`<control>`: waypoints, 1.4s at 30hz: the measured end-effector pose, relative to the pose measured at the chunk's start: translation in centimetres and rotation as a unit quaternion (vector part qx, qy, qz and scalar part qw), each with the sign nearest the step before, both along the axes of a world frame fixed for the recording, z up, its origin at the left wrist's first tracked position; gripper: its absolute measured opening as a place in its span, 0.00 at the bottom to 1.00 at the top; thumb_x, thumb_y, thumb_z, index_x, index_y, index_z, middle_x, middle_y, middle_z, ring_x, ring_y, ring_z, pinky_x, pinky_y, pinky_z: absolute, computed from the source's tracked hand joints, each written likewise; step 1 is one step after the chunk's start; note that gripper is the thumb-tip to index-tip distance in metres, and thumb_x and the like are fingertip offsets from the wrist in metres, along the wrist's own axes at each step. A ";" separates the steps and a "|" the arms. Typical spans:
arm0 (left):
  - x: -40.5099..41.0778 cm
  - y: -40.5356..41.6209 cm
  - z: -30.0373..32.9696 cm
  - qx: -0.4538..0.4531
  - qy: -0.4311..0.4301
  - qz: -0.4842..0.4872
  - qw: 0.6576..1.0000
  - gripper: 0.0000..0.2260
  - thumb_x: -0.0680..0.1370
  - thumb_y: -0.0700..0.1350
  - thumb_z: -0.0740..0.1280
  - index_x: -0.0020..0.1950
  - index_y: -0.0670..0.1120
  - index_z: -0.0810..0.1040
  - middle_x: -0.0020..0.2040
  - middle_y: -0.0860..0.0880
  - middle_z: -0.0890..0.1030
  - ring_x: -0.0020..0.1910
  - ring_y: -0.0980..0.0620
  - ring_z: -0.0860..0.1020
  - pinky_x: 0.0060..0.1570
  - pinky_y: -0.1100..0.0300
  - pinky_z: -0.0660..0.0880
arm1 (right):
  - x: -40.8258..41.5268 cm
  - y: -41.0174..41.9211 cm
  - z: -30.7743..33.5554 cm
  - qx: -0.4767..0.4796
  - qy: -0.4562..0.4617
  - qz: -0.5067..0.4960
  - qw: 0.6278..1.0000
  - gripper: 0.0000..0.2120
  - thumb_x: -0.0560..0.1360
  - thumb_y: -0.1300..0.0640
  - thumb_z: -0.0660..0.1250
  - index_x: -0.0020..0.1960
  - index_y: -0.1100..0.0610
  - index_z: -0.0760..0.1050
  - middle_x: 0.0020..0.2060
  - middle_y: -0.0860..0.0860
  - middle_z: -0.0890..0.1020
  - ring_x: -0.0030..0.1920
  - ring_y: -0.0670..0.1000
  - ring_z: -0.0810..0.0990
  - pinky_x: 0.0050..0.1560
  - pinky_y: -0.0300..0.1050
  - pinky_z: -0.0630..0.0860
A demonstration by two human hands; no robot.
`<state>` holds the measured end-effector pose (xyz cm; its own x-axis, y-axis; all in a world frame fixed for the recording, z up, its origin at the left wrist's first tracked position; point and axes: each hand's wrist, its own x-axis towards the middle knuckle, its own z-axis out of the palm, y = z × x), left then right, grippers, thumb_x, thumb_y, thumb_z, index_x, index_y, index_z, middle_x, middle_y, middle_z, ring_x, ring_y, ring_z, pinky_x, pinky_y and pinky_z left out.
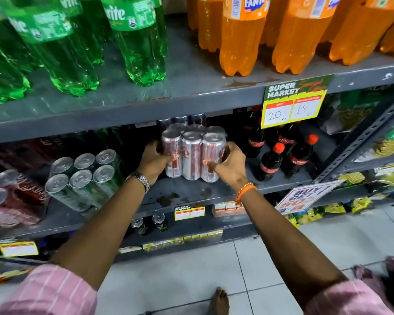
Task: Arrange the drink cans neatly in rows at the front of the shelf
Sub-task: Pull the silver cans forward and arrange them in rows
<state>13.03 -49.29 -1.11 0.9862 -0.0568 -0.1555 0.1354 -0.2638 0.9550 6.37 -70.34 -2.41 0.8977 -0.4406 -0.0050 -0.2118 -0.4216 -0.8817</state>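
Observation:
A shrink-wrapped pack of silver and red cans stands upright on the middle grey shelf, near its front. My left hand grips the pack's left side and my right hand grips its right side, thumbs across the front cans. Left of it lies a tilted pack of green cans, tops facing me. Further left, a pack of red cans leans at the frame's edge. More dark cans stand behind the held pack, partly hidden.
Small cola bottles stand just right of the pack. Green bottles and orange bottles fill the shelf above. A price tag hangs from that shelf's edge. Two dark cans sit on the lower shelf. Tiled floor lies below.

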 end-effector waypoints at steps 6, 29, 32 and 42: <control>-2.1 1.8 -2.5 0.008 -0.020 -0.009 1.000 0.21 0.69 0.30 0.74 0.57 0.43 0.71 0.56 0.43 0.81 0.55 0.48 0.82 0.57 0.49 0.80 | -2.4 1.5 -2.6 -0.009 -0.042 -0.005 0.999 0.33 0.55 0.48 0.83 0.56 0.53 0.76 0.49 0.49 0.84 0.48 0.48 0.84 0.49 0.42 0.82; 2.0 -0.8 4.8 0.230 -0.053 -0.172 0.956 0.27 0.83 0.58 0.52 0.65 0.38 0.78 0.63 0.39 0.79 0.58 0.47 0.76 0.66 0.52 0.70 | -8.3 11.6 -0.4 0.112 -0.068 0.005 0.991 0.48 0.74 0.66 0.67 0.82 0.56 0.38 0.81 0.45 0.40 0.78 0.39 0.40 0.77 0.33 0.37; 0.9 0.3 4.0 0.192 -0.060 -0.143 0.969 0.25 0.83 0.60 0.53 0.65 0.46 0.79 0.60 0.52 0.78 0.59 0.53 0.74 0.64 0.60 0.68 | -7.3 10.0 -0.5 0.146 -0.070 0.014 0.987 0.46 0.77 0.63 0.66 0.82 0.54 0.38 0.80 0.41 0.41 0.79 0.37 0.42 0.74 0.25 0.39; -4.1 2.7 0.7 0.016 -0.046 -0.041 0.998 0.19 0.81 0.61 0.55 0.65 0.53 0.75 0.70 0.52 0.75 0.70 0.54 0.72 0.72 0.56 0.65 | -2.0 4.2 0.2 0.216 -0.050 0.019 0.975 0.34 0.79 0.50 0.66 0.81 0.53 0.58 0.80 0.49 0.63 0.80 0.50 0.63 0.81 0.54 0.59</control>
